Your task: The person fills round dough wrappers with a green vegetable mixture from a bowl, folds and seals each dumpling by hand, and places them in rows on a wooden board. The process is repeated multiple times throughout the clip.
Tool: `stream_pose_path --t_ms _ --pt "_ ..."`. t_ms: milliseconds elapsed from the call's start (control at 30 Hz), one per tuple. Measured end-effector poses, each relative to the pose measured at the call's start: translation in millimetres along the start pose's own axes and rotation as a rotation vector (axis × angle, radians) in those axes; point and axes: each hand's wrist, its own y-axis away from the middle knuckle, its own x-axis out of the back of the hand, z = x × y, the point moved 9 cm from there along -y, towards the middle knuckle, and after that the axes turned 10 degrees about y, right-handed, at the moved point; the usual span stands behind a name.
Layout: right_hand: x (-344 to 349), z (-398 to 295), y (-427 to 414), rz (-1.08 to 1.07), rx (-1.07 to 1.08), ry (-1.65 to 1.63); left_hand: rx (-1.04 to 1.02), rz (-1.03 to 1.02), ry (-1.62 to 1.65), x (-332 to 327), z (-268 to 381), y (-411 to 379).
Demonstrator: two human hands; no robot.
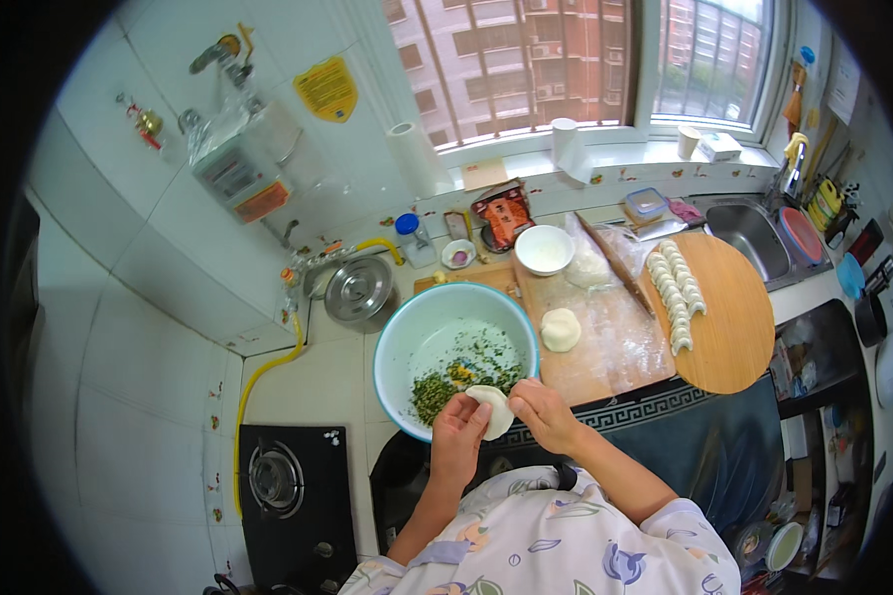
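Note:
My left hand (pixel 458 431) holds a white dough wrapper (pixel 497 418) between thumb and fingers, over the near rim of a large enamel basin (pixel 389 327). At the wrapper's right edge, the curled fingers of my right hand (pixel 543 413) pinch the dough. Whether filling lies inside the wrapper cannot be seen. Chopped green filling (pixel 435 394) with some yellow bits covers the basin's bottom. A small stack of round wrappers (pixel 560 330) rests on the floured wooden board (pixel 610 364) right of the basin. Two rows of shaped dumplings (pixel 670 294) lie on a round wooden board (pixel 729 320).
A rolling pin (pixel 614 264) lies across the floured board, beside a white bowl (pixel 545 250) and a plastic bag of flour (pixel 589 260). A lidded steel pot (pixel 359 291) stands left of the basin. Near it is a gas hob (pixel 298 498). The sink (pixel 740 230) is at far right.

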Motion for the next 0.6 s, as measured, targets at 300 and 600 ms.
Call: stream_pose_path --t_ms 300,600 --pt "147.3 57.7 46.5 0.058 0.004 0.027 0.118 -0.090 -0.066 -116.0 -112.5 -31.5" --pt "266.4 121.6 97.6 0.057 -0.035 0.094 0.230 -0.153 -0.202 -216.8 -212.7 -53.3"
